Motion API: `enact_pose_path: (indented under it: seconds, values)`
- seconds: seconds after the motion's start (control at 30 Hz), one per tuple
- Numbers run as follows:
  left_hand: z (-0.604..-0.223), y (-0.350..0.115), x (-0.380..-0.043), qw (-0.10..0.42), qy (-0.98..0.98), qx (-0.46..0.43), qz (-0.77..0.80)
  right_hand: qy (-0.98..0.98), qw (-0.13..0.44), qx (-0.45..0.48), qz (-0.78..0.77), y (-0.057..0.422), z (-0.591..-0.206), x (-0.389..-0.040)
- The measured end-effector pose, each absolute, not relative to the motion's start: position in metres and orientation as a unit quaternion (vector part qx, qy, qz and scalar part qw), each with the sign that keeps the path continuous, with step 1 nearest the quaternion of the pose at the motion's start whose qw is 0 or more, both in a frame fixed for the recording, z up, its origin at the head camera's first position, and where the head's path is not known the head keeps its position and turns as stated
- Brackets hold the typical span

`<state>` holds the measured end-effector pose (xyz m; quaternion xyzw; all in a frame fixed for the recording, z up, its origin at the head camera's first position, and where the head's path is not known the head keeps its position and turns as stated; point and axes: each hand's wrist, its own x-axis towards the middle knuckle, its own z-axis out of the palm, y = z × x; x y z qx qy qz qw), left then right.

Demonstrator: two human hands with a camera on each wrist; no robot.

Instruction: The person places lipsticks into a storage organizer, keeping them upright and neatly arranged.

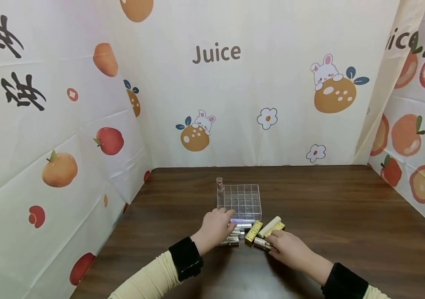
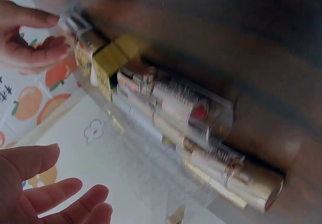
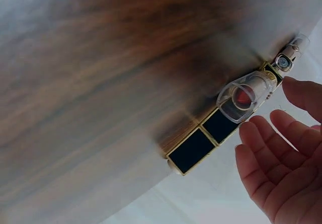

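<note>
My left hand [image 1: 215, 227] is over the left end of a group of lipsticks, in front of a clear gridded organizer [image 1: 247, 190]. In the left wrist view its fingers [image 2: 70, 186] are spread and hold nothing. Several lipstick tubes [image 2: 176, 103] lie side by side there, slightly blurred. My right hand [image 1: 291, 249] is at a clear-capped lipstick [image 1: 262, 243]; the right wrist view has its thumb and loosely bent fingers apart, close to that lipstick [image 3: 244, 97]. Yellow-gold boxes [image 1: 253, 231] and a cream tube [image 1: 270, 226] lie between the hands.
One lipstick [image 1: 219, 184] stands upright in the organizer's back left corner. A lilac tube [image 1: 243, 221] lies along its front edge. The dark wooden table [image 1: 182, 191] meets fruit-printed cloth walls [image 1: 235, 91] at the back and sides.
</note>
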<state>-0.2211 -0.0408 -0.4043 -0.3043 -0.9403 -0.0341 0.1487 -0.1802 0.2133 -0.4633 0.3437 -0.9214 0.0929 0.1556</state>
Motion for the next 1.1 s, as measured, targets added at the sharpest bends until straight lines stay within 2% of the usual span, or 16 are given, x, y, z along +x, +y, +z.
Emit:
enact_pose_path:
  seconds: [0.2,0.37,0.5,0.77,0.9,1.1]
  values:
    - [-0.408,-0.038,-0.218,0.098,-0.952,-0.288,-0.036,-0.929,0.132,0.329,0.102,0.216,-0.463,-0.182]
    - [-0.409,-0.037,-0.215,0.077,-0.954,-0.288,-0.043,-0.936,0.12,0.316,0.103,0.217,-0.463,-0.182]
    - [-0.412,-0.037,-0.212,0.083,-0.951,-0.294,-0.043,-0.941,0.112,0.301,0.11,0.216,-0.464,-0.183]
    - [-0.421,-0.037,-0.208,0.134,-0.939,-0.316,-0.033,-0.947,0.087,0.278,0.138,0.21,-0.465,-0.186]
    - [-0.423,-0.039,-0.207,0.132,-0.939,-0.316,-0.035,-0.95,0.062,0.264,0.156,0.206,-0.463,-0.187]
    - [-0.423,-0.041,-0.208,0.122,-0.94,-0.316,-0.037,-0.949,0.058,0.267,0.158,0.204,-0.457,-0.185]
